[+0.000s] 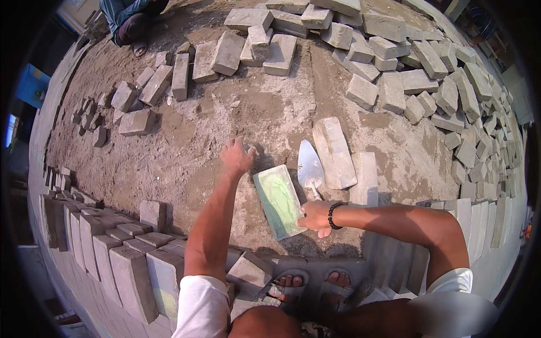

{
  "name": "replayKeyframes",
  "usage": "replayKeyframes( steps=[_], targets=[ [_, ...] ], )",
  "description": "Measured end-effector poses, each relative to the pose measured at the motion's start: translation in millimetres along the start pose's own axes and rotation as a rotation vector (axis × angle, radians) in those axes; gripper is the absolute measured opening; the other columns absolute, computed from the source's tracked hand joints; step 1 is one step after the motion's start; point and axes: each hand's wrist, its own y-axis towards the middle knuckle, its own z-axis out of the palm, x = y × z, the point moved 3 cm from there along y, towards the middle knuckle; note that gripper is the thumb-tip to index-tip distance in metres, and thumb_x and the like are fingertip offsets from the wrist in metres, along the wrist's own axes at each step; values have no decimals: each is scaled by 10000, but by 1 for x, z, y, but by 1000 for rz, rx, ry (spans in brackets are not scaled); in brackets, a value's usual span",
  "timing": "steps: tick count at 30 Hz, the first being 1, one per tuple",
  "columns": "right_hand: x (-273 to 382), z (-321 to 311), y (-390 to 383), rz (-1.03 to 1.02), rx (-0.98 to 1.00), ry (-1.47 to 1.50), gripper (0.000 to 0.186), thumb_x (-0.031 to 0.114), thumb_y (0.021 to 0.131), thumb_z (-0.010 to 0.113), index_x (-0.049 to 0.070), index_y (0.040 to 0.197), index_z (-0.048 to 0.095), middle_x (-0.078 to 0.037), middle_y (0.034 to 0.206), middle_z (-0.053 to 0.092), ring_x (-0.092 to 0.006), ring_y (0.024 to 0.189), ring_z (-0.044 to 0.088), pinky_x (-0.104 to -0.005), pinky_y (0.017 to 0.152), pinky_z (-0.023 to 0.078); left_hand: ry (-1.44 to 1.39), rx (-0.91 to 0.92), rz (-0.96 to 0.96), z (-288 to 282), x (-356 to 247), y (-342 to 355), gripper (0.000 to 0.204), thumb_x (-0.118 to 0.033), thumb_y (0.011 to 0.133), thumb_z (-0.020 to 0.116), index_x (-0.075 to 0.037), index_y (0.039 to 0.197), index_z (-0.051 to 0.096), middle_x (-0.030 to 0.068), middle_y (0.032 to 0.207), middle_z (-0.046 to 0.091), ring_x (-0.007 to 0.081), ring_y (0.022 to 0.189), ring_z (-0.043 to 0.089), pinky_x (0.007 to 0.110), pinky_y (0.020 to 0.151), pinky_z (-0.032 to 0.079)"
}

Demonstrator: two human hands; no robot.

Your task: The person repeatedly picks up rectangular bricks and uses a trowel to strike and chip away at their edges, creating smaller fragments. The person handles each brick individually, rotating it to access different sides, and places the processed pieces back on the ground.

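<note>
My right hand [316,217], with a black beaded bracelet at the wrist, is wrapped round the handle of a trowel [309,166]. The pointed metal blade lies toward the far side, over the sandy ground. Beside this hand a brick with a pale green top [277,197] lies flat, its lower right edge at my fingers. My left hand [237,157] reaches over the ground beyond the brick's far left corner, fingers slightly apart and nothing seen in them. A small dark lump by its thumb is too small to name. Right of the trowel lie a long grey brick [335,153] and another brick [364,178].
Loose bricks are heaped at the far right [420,81], with more scattered at the far left [158,84]. Low rows of upright bricks [132,276] run along the near left. My sandalled feet [287,285] are close by. Another person [127,22] sits at the far left.
</note>
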Motion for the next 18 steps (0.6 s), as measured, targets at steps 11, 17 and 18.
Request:
replayKeyframes(
  steps=[11,17,18],
  targets=[
    [25,-161,46,-254,-500,313,624,268,875,659,-24,1387,455,-185,899,682,-206,653,680,-327,534,543,68,-224,-186,36,45,12,707,-513,902,576,-64,1424,414,278,1493,313,490,1394,237,580,1146,164],
    [70,-267,91,-268,-765,380,710,261,836,708,-23,1418,418,-205,1098,641,-216,746,663,-339,567,550,179,-257,-137,49,38,2,752,-578,899,531,-75,1443,400,268,1493,306,508,1407,195,574,1156,141],
    [80,-285,100,-297,-836,328,728,268,830,713,-20,1426,410,-214,1137,632,-229,796,665,-351,590,557,180,-254,-143,47,37,3,757,-582,895,535,-75,1441,401,267,1492,305,511,1404,197,574,1156,141]
  ],
)
